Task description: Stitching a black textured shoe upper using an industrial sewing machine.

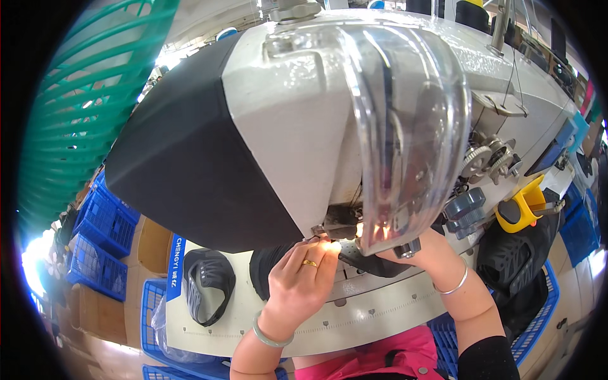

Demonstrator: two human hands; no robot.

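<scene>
Beneath the sewing machine [291, 107], a dark shoe piece [375, 265] between two hands.
Fingers bunched, the left hand [300, 282] may or may not grip; the right hand [423, 250], partly behind a clear guard [424, 126], cannot be told either. Left of the left hand: a loose shoe upper [228, 278], then a blue basket [149, 310] holding a clear bag [163, 326]. Right of the right hand, another basket [550, 301] holds dark uppers [510, 266].

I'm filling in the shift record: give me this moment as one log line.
left hand: fingertips at sewing machine head | right hand: partly hidden behind clear guard | shoe upper: on table, left of left hand
</scene>
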